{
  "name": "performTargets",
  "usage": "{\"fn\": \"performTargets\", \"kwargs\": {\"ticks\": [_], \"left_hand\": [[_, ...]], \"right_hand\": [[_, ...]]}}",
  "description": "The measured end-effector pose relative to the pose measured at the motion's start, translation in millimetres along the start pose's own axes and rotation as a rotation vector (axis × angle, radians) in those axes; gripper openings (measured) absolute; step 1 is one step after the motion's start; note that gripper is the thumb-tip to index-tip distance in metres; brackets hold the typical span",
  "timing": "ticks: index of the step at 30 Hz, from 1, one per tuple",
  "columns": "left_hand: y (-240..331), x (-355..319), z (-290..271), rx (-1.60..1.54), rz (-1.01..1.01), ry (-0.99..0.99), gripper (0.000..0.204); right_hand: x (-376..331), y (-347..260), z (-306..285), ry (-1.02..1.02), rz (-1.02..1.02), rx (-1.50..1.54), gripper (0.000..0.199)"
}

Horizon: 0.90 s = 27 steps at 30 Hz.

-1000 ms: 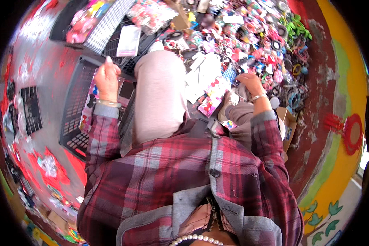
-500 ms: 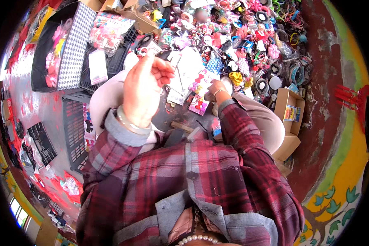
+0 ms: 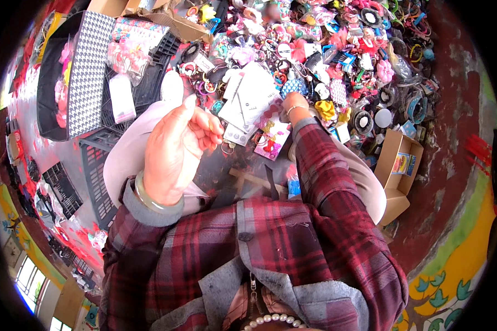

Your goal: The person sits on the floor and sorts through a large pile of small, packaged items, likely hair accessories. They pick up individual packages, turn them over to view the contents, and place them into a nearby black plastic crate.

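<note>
My left hand [image 3: 174, 146] is raised over my left knee, palm turned inward, fingers loosely bent and apart, with nothing in it. My right hand [image 3: 295, 105] reaches down between my knees, its fingers curled; whatever they may hold is hidden. Just beyond it lies a blue polka-dot piece [image 3: 294, 86]. To its left is a white sheet of paper [image 3: 253, 96] with a thin dark stick-like thing on it. A pink card with glittery bows [image 3: 271, 140] lies nearer me, beside small white cards [image 3: 238, 134].
A heap of hair accessories [image 3: 337, 44] spreads ahead. On the left stand a houndstooth-sided black box [image 3: 88, 71], a black plastic crate [image 3: 96, 176] and a bag of small goods [image 3: 130, 58]. An opened cardboard box [image 3: 395, 165] sits by my right knee.
My left hand has lowered and shifted left, fingers still loosely bent. My right hand has moved farther forward, toward the polka-dot piece. The view has shifted slightly.
</note>
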<state>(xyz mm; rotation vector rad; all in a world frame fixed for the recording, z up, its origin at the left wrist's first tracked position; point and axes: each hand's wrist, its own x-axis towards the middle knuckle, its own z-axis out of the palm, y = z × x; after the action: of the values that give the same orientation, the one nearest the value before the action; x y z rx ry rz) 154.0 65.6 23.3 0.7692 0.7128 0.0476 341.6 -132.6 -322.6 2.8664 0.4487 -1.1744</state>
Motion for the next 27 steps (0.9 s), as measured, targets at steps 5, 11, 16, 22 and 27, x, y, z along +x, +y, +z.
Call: {"fn": "performTargets", "kwargs": {"ticks": [5,11,16,22,27], "left_hand": [[-3.3,3.4,-7.5,0.023,0.028,-0.071,0.033],[-9.9,2.8,-21.2,0.105,0.129,-0.096,0.032],[-19.5,18.9,-20.2,0.079,0.163,-0.106,0.021],[-8.0,-8.7,-6.2,-0.155,0.305,-0.287,0.022],[-11.1,-36.1,-15.6,-0.243,0.295,-0.359,0.019]], "right_hand": [[25.3,21.9,-42.7,-0.278,-0.766,-0.461,0.046],[-68.9,-1.2,-190.0,-0.35,-0.324,0.877,0.016],[-160.9,-30.7,-253.9,-0.35,-0.625,1.411,0.018],[-262.2,-71.6,-231.0,-0.333,-0.746,1.676,0.011],[-317.6,-70.1,-198.1,-0.326,-0.776,1.754,0.012]]}}
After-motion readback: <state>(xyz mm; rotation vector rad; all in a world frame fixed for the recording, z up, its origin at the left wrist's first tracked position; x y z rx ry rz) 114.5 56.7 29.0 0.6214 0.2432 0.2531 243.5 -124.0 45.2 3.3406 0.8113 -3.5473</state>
